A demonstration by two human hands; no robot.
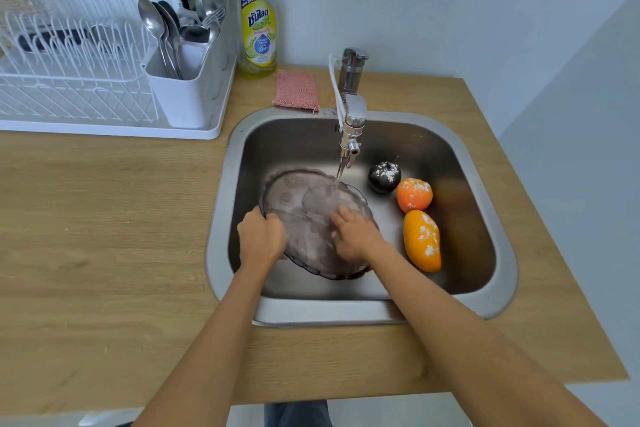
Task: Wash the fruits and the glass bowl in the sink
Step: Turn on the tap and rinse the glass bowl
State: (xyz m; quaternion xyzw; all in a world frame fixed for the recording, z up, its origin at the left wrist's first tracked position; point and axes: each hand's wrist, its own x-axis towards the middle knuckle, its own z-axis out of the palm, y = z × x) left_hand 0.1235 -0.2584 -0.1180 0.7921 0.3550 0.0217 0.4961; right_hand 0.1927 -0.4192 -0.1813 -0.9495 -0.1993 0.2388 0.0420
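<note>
Glass bowl (304,218) under tap stream, rim in left hand (260,236)'s grip, blurred right hand (353,236) flat inside.

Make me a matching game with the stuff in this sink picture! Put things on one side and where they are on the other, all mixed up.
Things:
1. glass bowl
2. mango
3. soap bottle
4. spoons

Places:
A. standing on the counter behind the pink cloth
B. in the white holder of the dish rack
C. under the running tap, held by both hands
D. on the right side of the sink, closest of the three fruits to the person

Pairs: 1-C, 2-D, 3-A, 4-B
</note>
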